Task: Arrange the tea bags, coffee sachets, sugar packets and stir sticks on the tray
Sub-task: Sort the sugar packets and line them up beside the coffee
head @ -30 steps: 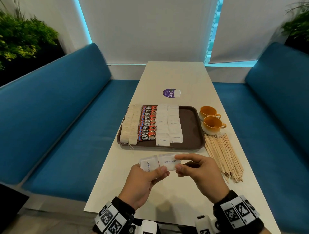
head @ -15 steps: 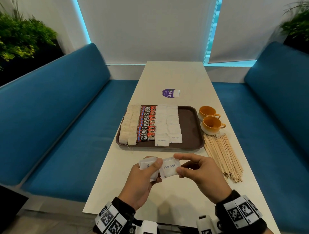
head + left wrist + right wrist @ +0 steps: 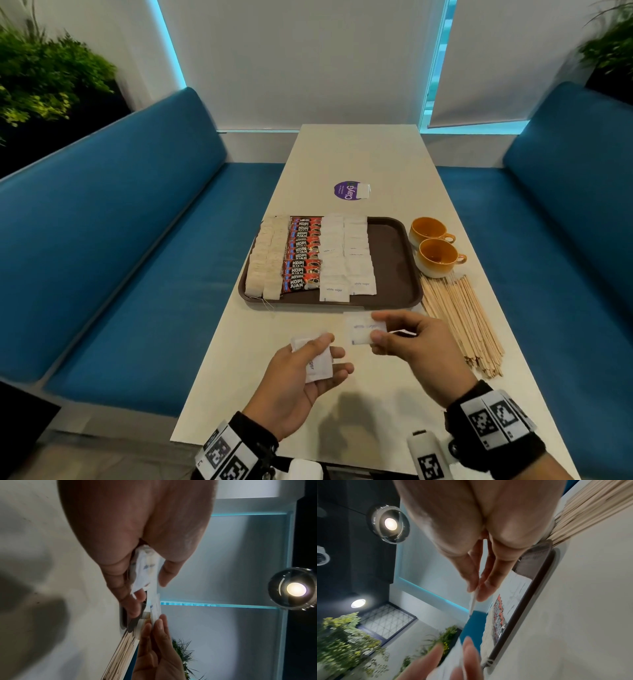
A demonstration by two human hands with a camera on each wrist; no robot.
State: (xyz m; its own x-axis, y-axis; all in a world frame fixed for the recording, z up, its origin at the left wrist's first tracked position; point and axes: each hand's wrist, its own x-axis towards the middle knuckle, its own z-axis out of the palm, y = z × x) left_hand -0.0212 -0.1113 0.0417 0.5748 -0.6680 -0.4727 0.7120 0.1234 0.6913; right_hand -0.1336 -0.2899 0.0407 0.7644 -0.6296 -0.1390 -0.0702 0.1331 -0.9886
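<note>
A brown tray [image 3: 394,260] holds two columns of tea bags [image 3: 265,263], a column of red coffee sachets [image 3: 301,255] and two columns of white sugar packets [image 3: 347,255]; its right part is bare. My right hand [image 3: 378,330] pinches one sugar packet [image 3: 359,332] just in front of the tray's near edge. My left hand [image 3: 325,356] holds a small stack of sugar packets [image 3: 317,365] between thumb and fingers, lower and to the left. A heap of wooden stir sticks [image 3: 460,318] lies on the table right of the tray.
Two orange cups [image 3: 436,255] stand right of the tray, behind the sticks. A purple round sticker [image 3: 347,190] lies on the white table [image 3: 359,154] beyond the tray. Blue benches [image 3: 120,240] run along both sides.
My hands were together on the sugar packets. The right hand has pulled one packet away, up and right toward the tray, while the left hand has dropped slightly with the others.
</note>
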